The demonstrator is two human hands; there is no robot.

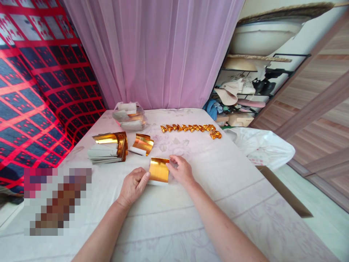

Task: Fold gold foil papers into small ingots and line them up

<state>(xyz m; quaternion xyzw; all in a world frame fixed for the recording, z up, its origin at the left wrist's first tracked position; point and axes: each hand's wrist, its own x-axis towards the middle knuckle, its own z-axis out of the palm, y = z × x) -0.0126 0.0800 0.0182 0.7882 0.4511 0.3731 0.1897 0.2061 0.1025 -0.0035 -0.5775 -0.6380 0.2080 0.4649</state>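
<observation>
A sheet of gold foil paper [159,169] with a pale strip along its near edge is held between my two hands, just above the table. My left hand [135,183] pinches its lower left corner, thumb on top. On the opposite side, my right hand [180,169] grips the upper right edge between thumb and fingers. Beyond them lies a small set of curled gold foil sheets [144,144]. A thicker stack of gold and grey-white paper [107,152] sits to the left. Folded gold foil pieces [191,127] form a row at the far right, bunched at its right end.
A clear plastic bag [129,116] of more paper stands at the table's back left. The cloth-covered table [163,225] meets a purple curtain [152,54]. Right of it are a white plastic bag [267,145], a cardboard piece [285,191] and a loaded shelf rack [245,92]. A blurred patch covers the left.
</observation>
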